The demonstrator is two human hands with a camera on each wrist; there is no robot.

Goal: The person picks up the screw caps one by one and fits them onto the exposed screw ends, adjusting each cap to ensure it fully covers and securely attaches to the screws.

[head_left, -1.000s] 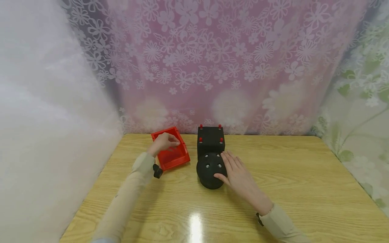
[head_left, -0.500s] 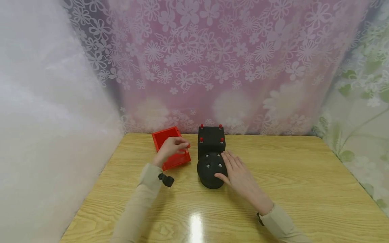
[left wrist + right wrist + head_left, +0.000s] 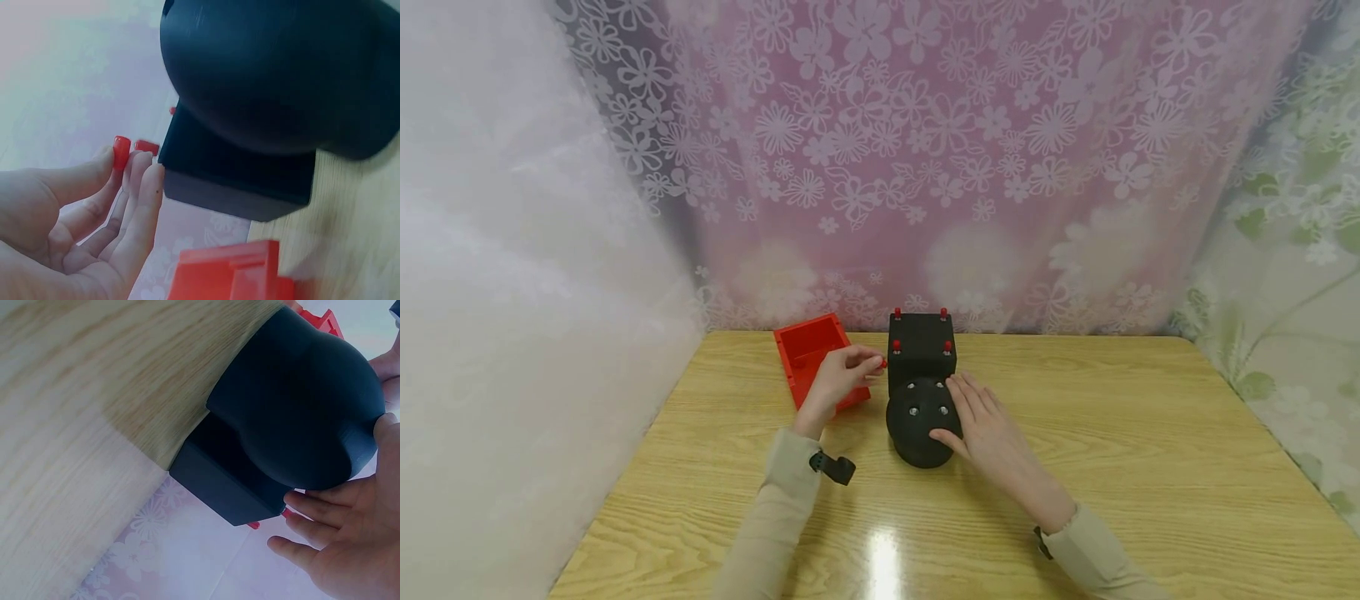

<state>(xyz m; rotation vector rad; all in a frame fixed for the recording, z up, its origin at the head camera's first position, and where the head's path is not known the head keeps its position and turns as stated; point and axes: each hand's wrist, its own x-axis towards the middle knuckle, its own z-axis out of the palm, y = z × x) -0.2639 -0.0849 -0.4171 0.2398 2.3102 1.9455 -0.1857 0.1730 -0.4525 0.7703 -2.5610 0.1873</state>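
Note:
My left hand [image 3: 841, 379] pinches a small red cap [image 3: 122, 152] between thumb and fingertips, just left of a black block [image 3: 919, 367]. The block has a box-shaped back part with several red caps [image 3: 897, 345] standing on silver studs. Its rounded front part [image 3: 917, 442] carries several bare silver studs [image 3: 913, 411]. Against the right side of that rounded part rests my right hand [image 3: 996, 446], fingers straight and thumb laid over the front; the right wrist view shows the fingers [image 3: 322, 512] along the black surface.
A red open bin [image 3: 782, 358] sits tilted to the left of the black block, partly covered by my left hand. Both stand near the back of the wooden table [image 3: 1075, 400], before a pink floral curtain [image 3: 880, 167]. White sheeting [image 3: 512, 292] hangs on the left.
My left hand has moved right, out of the red bin toward the black block, and the red cap now shows at its fingertips. The right hand stays in place.

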